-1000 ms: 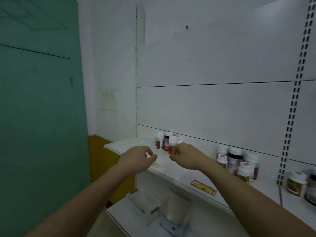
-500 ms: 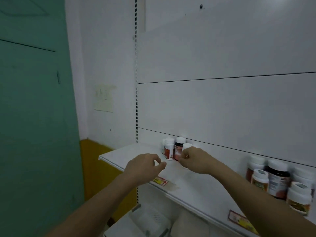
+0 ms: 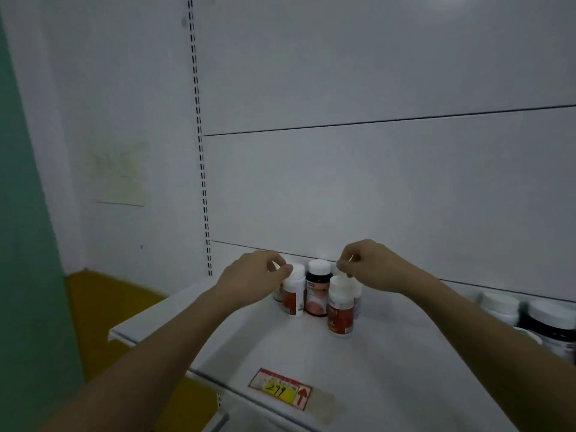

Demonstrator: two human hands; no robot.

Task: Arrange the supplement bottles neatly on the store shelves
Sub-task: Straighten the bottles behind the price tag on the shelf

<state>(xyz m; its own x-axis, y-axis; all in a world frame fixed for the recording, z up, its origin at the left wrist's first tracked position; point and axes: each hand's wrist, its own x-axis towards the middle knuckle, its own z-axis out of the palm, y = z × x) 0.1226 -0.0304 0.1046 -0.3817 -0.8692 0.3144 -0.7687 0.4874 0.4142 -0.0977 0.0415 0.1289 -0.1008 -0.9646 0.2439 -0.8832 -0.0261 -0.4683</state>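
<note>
Left hand [image 3: 249, 282] pinches cap of white bottle [image 3: 293, 291] left of dark bottle [image 3: 318, 288], likely to square it up. Right hand [image 3: 371, 269] curled above front white bottle [image 3: 341, 307]; contact unclear. Cluster stands upright at shelf [image 3: 389, 353] rear; price tag [image 3: 280, 389] in front.

White shelf [image 3: 389, 363], seen from above and in front; front lip runs from 9 o'clock down to 5 o'clock. Small cluster of bottles stands upright toward 12 o'clock, against the back panel: white-capped bottle with red label [image 3: 294, 294], dark bottle with white cap [image 3: 318, 289] just beside it, red-labelled bottle [image 3: 341, 307] nearest the front. At 3 o'clock, more bottles [image 3: 542, 322], partly cut off. Price tag [image 3: 282, 388] on the lip at 6 o'clock, yellow patch reading 299, red arrow.
</note>
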